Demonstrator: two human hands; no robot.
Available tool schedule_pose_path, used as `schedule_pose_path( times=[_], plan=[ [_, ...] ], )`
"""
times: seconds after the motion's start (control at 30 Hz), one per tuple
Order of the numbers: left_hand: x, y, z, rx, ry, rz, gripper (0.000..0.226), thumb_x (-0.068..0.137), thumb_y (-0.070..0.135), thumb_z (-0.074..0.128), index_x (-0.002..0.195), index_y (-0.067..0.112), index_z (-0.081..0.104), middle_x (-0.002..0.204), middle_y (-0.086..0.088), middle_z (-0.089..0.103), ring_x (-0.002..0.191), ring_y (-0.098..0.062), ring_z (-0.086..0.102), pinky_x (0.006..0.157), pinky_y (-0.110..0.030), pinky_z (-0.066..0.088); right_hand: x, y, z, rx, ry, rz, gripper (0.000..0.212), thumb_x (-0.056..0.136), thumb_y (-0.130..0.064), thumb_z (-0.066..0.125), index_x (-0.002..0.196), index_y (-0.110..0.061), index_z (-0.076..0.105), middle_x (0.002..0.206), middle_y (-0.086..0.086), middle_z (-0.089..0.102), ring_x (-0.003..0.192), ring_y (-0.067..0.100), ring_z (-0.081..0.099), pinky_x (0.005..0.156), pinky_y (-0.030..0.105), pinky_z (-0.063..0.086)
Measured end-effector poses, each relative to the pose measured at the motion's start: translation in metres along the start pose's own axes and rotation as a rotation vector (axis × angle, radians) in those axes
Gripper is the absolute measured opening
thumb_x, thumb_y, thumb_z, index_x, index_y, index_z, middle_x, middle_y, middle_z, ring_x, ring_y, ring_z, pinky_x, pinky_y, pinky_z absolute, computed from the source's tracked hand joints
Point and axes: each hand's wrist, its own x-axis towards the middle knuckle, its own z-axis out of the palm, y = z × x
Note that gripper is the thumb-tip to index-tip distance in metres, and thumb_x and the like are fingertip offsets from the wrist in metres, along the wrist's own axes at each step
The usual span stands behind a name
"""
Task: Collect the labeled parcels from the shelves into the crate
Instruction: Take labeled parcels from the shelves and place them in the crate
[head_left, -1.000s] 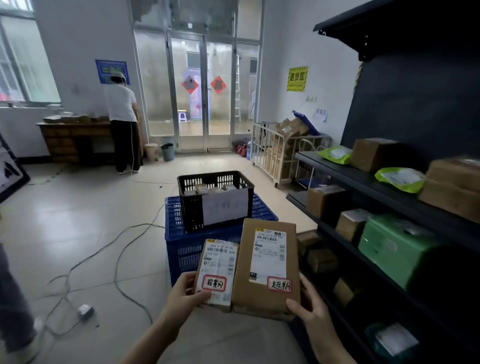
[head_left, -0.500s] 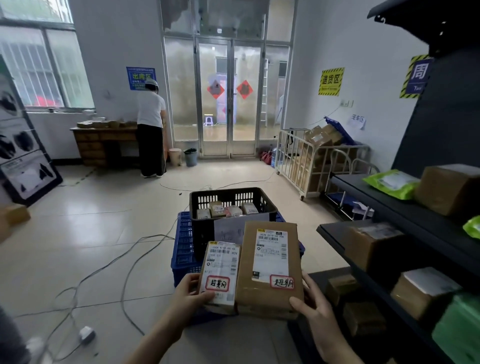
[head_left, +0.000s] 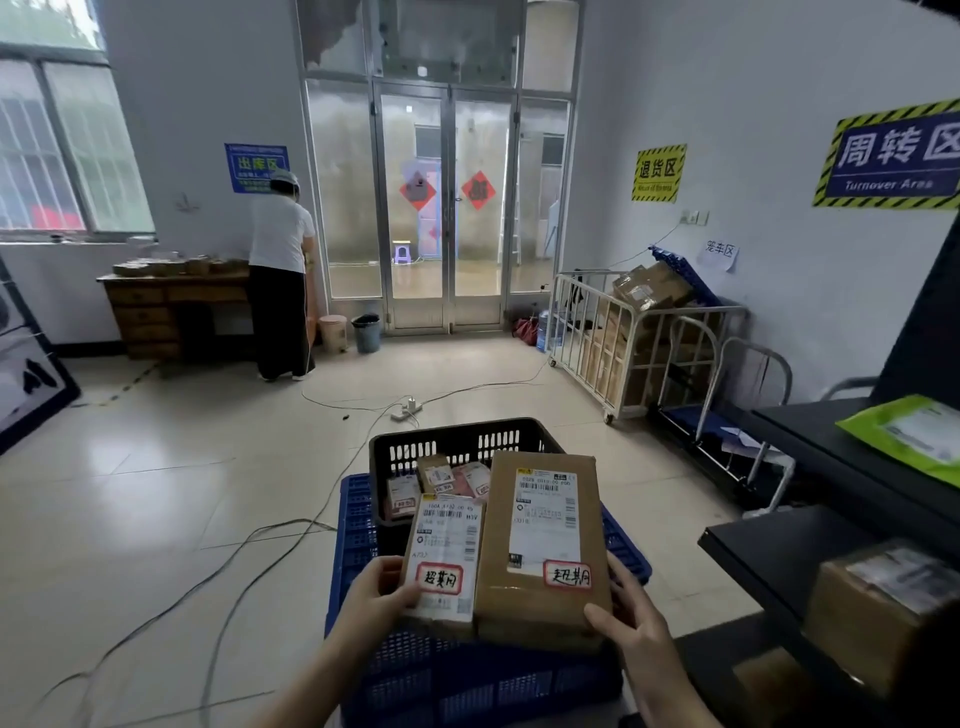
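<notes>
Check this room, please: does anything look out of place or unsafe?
Loose cables trail across the open floor to a power strip lying just beyond the black crate; that looks like a trip hazard. The small parcel and the large parcel being carried look undamaged.

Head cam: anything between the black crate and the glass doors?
In the head view, a white power strip and loose cables lie on the floor between the black crate and the glass doors.

The small parcel (head_left: 445, 556) and large parcel (head_left: 540, 540) have neared the black crate (head_left: 457, 427).
</notes>
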Motion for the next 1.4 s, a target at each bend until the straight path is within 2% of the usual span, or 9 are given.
schedule_pose_path(
  times=[0.3,0.43,0.5,0.63,0.77,0.87,0.97,1.2,1.4],
  plan=[
    [0.105,0.004,0.006,-0.002,0.003,-0.012,0.013,0.089,0.01,0.059,0.101,0.013,0.055,0.101,-0.01,0.067,0.09,-0.023,0.069,0.069,-0.033,0.058,0.096,0.004,0.005,-0.014,0.037,0.025,0.068,0.069,-0.018,0.072,0.128,-0.038,0.043,0.119,-0.005,0.057,0.111,0.017,0.052,0.087,0.034,0.046],
    [0.143,0.006,0.021,0.01,0.009,-0.024,0.011,0.089,0.011,0.059,0.099,0.016,0.055,0.101,-0.009,0.067,0.09,-0.023,0.068,0.073,-0.036,0.058,0.141,0.008,-0.007,-0.008,0.036,0.054,0.071,0.066,-0.017,0.072,0.129,-0.036,0.043,0.12,-0.003,0.058,0.109,0.018,0.054,0.079,0.03,0.047],
    [0.166,0.007,0.029,0.012,0.017,-0.033,0.011,0.089,0.01,0.058,0.098,0.016,0.054,0.1,-0.009,0.066,0.089,-0.022,0.068,0.068,-0.032,0.058,0.169,0.012,-0.014,-0.001,0.019,0.061,0.066,0.075,-0.011,0.071,0.129,-0.035,0.043,0.12,-0.001,0.059,0.109,0.019,0.055,0.079,0.03,0.048],
    [0.217,0.009,0.049,0.003,0.063,-0.062,0.016,0.087,0.011,0.061,0.103,0.013,0.055,0.102,-0.01,0.065,0.089,-0.023,0.067,0.065,-0.031,0.056,0.234,0.015,-0.031,-0.019,-0.032,0.084,0.063,0.081,-0.008,0.063,0.133,-0.034,0.041,0.124,0.001,0.057,0.113,0.023,0.054,0.087,0.037,0.049],
    [0.267,0.015,0.074,-0.032,0.113,-0.092,0.02,0.087,0.007,0.061,0.105,0.011,0.054,0.101,-0.012,0.065,0.086,-0.025,0.067,0.064,-0.033,0.055,0.295,0.007,-0.05,-0.034,-0.076,0.128,0.059,0.083,-0.008,0.061,0.132,-0.035,0.041,0.124,0.001,0.055,0.111,0.022,0.053,0.082,0.034,0.051],
    [0.301,0.016,0.093,-0.053,0.147,-0.089,0.02,0.089,0.006,0.059,0.107,0.012,0.052,0.1,-0.011,0.064,0.085,-0.025,0.066,0.064,-0.03,0.054,0.345,0.008,-0.065,-0.072,-0.115,0.149,0.058,0.084,-0.007,0.06,0.132,-0.035,0.041,0.123,0.001,0.055,0.112,0.023,0.052,0.089,0.038,0.049],
    [0.325,0.012,0.1,-0.076,0.176,-0.105,0.022,0.09,0.003,0.056,0.108,0.014,0.049,0.106,-0.014,0.062,0.092,-0.029,0.065,0.07,-0.034,0.055,0.375,0.012,-0.068,-0.108,-0.144,0.166,0.053,0.087,-0.008,0.058,0.127,-0.038,0.041,0.123,0.0,0.054,0.115,0.024,0.05,0.096,0.043,0.046],
    [0.38,-0.007,0.105,-0.097,0.213,-0.201,0.036,0.09,0.001,0.055,0.124,0.012,0.047,0.106,-0.015,0.062,0.095,-0.03,0.065,0.08,-0.041,0.055,0.444,0.046,-0.072,-0.148,-0.184,0.281,0.056,0.087,-0.007,0.057,0.135,-0.032,0.041,0.127,0.005,0.055,0.115,0.026,0.053,0.094,0.045,0.049],
    [0.428,-0.033,0.105,-0.111,0.238,-0.311,0.043,0.09,-0.001,0.053,0.131,0.009,0.045,0.1,-0.012,0.064,0.084,-0.024,0.066,0.066,-0.03,0.053,0.486,0.066,-0.063,-0.192,-0.189,0.351,0.058,0.088,-0.005,0.054,0.137,-0.03,0.039,0.125,0.004,0.057,0.114,0.023,0.055,0.097,0.043,0.047]
  ],
)
